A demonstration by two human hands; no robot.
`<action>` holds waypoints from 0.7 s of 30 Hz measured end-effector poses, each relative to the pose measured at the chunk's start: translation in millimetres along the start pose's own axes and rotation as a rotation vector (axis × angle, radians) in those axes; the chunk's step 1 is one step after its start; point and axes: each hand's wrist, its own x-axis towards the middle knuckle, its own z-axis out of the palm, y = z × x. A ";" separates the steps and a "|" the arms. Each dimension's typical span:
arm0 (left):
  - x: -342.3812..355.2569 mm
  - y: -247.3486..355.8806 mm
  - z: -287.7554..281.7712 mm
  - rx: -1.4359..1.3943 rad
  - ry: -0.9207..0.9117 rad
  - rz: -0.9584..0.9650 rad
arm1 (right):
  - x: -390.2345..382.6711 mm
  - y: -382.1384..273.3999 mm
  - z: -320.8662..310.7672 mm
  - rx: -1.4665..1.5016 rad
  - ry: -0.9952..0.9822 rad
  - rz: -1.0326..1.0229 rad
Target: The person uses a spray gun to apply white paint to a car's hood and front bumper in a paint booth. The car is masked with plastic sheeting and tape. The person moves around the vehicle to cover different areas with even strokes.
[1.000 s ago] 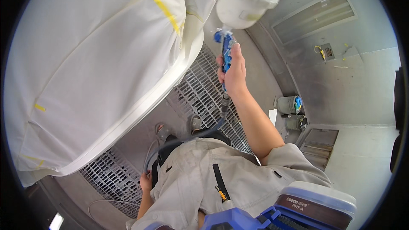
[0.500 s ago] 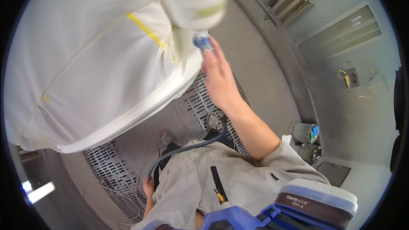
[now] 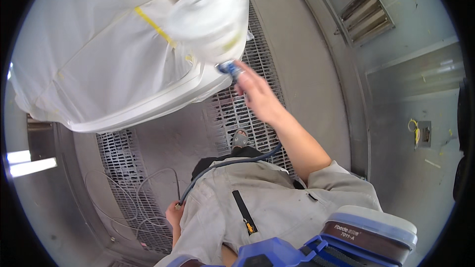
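My right hand is closed around a spray gun with blue and silver parts. A large whitish cup, smeared by motion, sits above the gun. Just beyond it is a glossy white curved panel, its surroundings covered in white masking sheet held by yellow tape. Gun and panel look close, but whether they touch I cannot tell. Down by my left side, my left hand grips a dark blue-grey hose that runs across my front toward the right.
Metal floor grating runs under and beside the panel. A thin hose lies in loops on the floor at lower left. A wall with a window stands to the right. A respirator hangs at the lower right.
The spray gun and my right hand are lower in the view. The masked panel has shifted up as my view moved. My left hand keeps its hold on the hose.
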 end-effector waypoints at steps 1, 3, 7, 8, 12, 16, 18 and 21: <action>-8.1 3.4 7.0 0.002 0.020 -0.012 | -2.3 1.0 -15.8 0.091 0.026 0.000; -20.2 12.4 16.4 -0.047 0.024 -0.066 | 1.5 1.5 -32.1 0.227 0.122 -0.051; -46.9 24.1 30.2 -0.033 0.018 -0.128 | -3.1 -0.6 -48.4 0.206 0.245 -0.022; -52.8 22.7 33.2 -0.032 0.009 -0.122 | -7.0 -0.9 -51.6 0.303 0.174 0.073; -92.5 16.1 55.0 0.009 0.010 -0.128 | -15.8 3.0 -63.7 0.398 0.014 0.178; -144.4 49.1 79.1 -0.086 0.053 -0.265 | 5.0 9.6 -72.5 0.147 0.273 -0.097; -171.5 75.0 93.7 -0.041 0.065 -0.280 | 13.5 19.1 -72.5 -0.002 0.356 -0.245; -195.7 112.9 116.5 -0.086 0.074 -0.401 | 11.6 34.1 -89.7 0.106 0.032 0.076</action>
